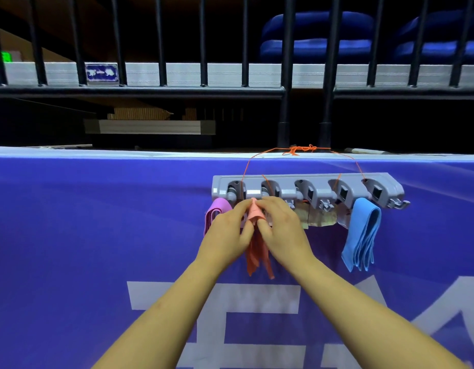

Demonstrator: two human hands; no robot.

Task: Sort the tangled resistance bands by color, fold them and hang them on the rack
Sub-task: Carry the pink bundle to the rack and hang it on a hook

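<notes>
Both hands are meeting just below the grey rack (pixel 318 182), near its left end. The left hand (pixel 227 230) and the right hand (pixel 281 225) are pinching the folded top of the orange resistance band (pixel 253 259) with curled fingers, and its loose ends are hanging down between the wrists. A purple band (pixel 215 209) is hanging at the rack's left end and a blue band (pixel 363 230) near its right end. The rack is hanging by an orange string (pixel 299 149) against a blue banner (pixel 97 222).

Grey plastic rack (pixel 305 186); smooth rubbery orange band (pixel 254 251)
</notes>
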